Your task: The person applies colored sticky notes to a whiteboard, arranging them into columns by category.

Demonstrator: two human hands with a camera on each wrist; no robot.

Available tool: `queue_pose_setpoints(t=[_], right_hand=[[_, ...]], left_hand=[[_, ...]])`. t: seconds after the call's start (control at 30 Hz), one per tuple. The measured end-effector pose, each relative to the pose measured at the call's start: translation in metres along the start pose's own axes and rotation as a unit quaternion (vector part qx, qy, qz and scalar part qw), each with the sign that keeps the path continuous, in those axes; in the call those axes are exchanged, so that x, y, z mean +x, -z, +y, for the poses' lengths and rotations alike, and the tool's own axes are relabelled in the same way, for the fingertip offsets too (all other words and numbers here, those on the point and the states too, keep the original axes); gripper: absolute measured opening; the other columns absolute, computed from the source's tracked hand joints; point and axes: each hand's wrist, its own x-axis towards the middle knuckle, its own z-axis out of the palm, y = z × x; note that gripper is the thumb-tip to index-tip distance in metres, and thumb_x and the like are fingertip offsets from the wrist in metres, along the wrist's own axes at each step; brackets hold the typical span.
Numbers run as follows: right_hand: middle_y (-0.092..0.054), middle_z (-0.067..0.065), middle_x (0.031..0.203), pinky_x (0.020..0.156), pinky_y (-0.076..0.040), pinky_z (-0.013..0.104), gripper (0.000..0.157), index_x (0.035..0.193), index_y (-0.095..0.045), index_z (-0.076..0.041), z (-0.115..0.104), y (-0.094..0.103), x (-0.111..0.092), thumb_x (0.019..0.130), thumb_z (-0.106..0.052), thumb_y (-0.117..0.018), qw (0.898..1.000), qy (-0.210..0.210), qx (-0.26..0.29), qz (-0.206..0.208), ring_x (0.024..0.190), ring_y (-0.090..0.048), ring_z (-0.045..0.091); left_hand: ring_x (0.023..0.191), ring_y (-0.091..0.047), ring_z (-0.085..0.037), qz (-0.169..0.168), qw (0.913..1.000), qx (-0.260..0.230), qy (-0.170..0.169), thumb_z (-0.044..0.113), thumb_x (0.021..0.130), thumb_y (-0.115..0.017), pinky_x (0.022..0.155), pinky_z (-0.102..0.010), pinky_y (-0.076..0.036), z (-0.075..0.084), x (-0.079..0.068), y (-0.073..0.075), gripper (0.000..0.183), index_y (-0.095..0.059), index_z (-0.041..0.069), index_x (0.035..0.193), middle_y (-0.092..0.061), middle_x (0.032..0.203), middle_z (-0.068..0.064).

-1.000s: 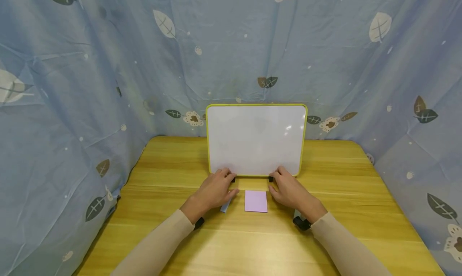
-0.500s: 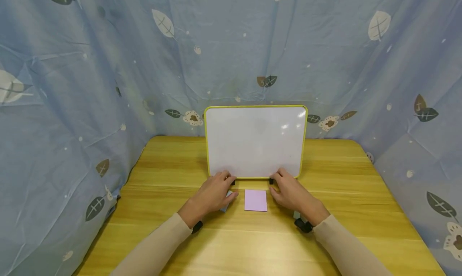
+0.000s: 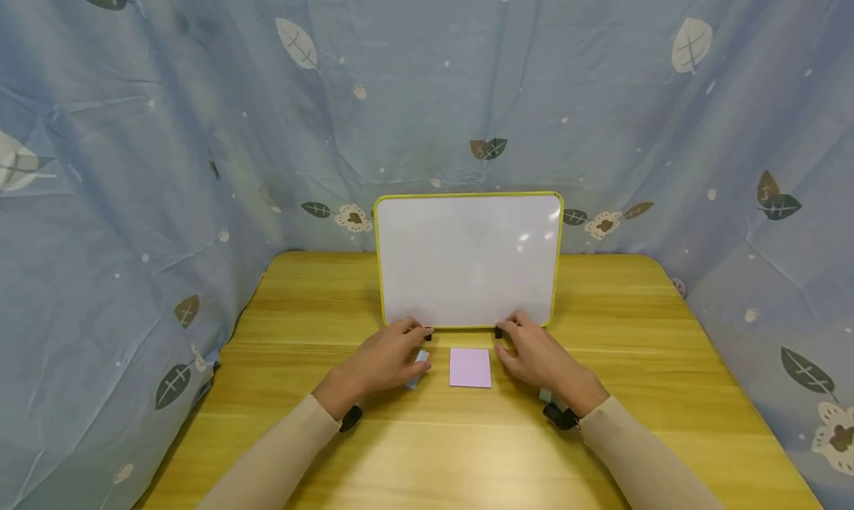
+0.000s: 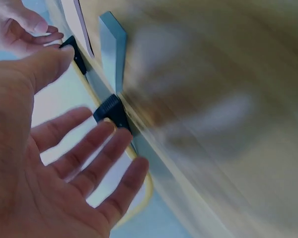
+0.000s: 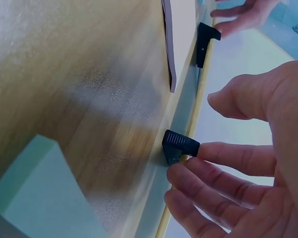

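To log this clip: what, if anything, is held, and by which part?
Nothing is gripped: the left hand and right hand appear only to touch the whiteboard at its lower edge and black feet.

In the head view, the left hand (image 3: 382,357) partly covers the blue block (image 4: 113,44) and a black foot (image 4: 114,110) of the whiteboard (image 3: 469,262); the right wrist (image 3: 584,390) hides most of the green block (image 5: 44,181). The bottom edge cuts off both sleeves (image 3: 275,451) and the table (image 3: 427,451).
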Motion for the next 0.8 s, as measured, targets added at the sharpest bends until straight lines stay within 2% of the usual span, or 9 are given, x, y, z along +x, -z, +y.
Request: queue_pose_setpoints(t=[0.23, 0.47, 0.8], right_hand=[[-0.071, 0.020, 0.139, 0.094, -0.066, 0.047, 0.043, 0.145, -0.076, 0.005, -0.001, 0.000, -0.003, 0.109, -0.019, -0.081, 1.000, 0.011, -0.007, 0.023, 0.112, -0.075, 0.029], [-0.072, 0.017, 0.140, 0.100, -0.066, 0.049, 0.039, 0.143, -0.078, 0.001, -0.010, 0.000, -0.001, 0.108, -0.016, -0.082, 0.998, 0.037, 0.000, 0.050, 0.124, -0.073, 0.033], [-0.073, 0.015, 0.141, 0.111, -0.064, 0.053, 0.038, 0.142, -0.078, 0.000, -0.031, -0.003, 0.005, 0.108, -0.018, -0.083, 0.997, 0.066, 0.028, 0.029, 0.130, -0.073, 0.033]], left_hand=[[0.134, -0.073, -0.030, -0.051, 0.9980, -0.036, 0.000, 0.035, 0.107, -0.087, 0.116, -0.051, -0.062, -0.014, -0.012, 0.007, 0.051, -0.075, 0.010, 0.151, -0.071, 0.149, -0.010], [0.152, -0.066, -0.033, -0.097, 0.9940, -0.047, -0.021, 0.040, 0.102, -0.093, 0.127, -0.055, -0.056, -0.021, -0.019, 0.012, 0.062, -0.075, 0.014, 0.155, -0.069, 0.164, -0.007], [0.151, -0.067, -0.031, -0.094, 0.9939, -0.026, -0.050, 0.034, 0.100, -0.096, 0.125, -0.053, -0.058, -0.023, -0.020, 0.010, 0.059, -0.077, 0.012, 0.151, -0.071, 0.163, -0.003]])
